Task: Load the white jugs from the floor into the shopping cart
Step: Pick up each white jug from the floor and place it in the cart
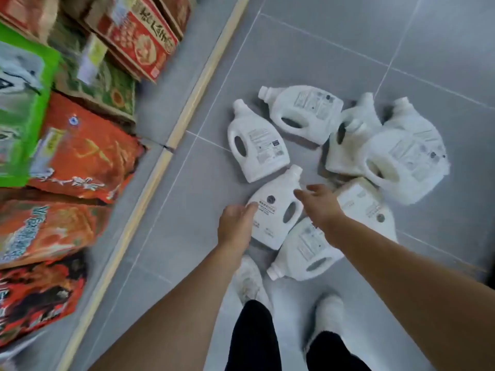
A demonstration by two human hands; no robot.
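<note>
Several white jugs with handles lie flat in a loose cluster on the grey tiled floor. The nearest jug lies label up with its cap pointing away from me. My left hand hovers over that jug's left side, fingers relaxed, fingertips at its edge. My right hand reaches over its right side near the handle hole, fingers spread and holding nothing. Another jug lies under my right forearm. Further jugs lie beyond. No shopping cart is in view.
On the left, a low wooden-edged shelf base carries orange and green bags and red cartons. My two feet in white shoes stand just below the jugs. Bare tiles lie to the upper right.
</note>
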